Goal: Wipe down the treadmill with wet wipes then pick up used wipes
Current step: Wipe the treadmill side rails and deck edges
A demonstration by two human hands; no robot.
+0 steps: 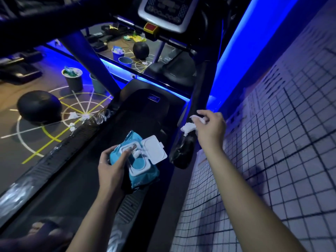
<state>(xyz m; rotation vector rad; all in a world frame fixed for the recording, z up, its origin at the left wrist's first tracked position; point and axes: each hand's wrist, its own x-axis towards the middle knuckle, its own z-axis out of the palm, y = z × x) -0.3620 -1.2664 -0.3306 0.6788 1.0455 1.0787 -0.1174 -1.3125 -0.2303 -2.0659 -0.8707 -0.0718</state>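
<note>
My left hand (113, 166) holds a blue pack of wet wipes (138, 160) over the black treadmill belt (76, 180). The pack's white flip lid (154, 149) stands open and my thumb lies across the opening. My right hand (210, 127) is raised beside the treadmill's right upright (197, 91) and pinches a crumpled white wipe (189, 127), which hangs from its fingers against the upright. Several used wipes (78, 118) lie on the floor left of the treadmill. The console (167, 11) is at the top of the view.
A tiled wall (281, 151) runs close along the right, with a blue light strip (234, 55) above it. On the floor to the left stand a black ball (39, 106), a grey bin of rubbish (72, 79) and a second bin (97, 84). A mirror behind reflects them.
</note>
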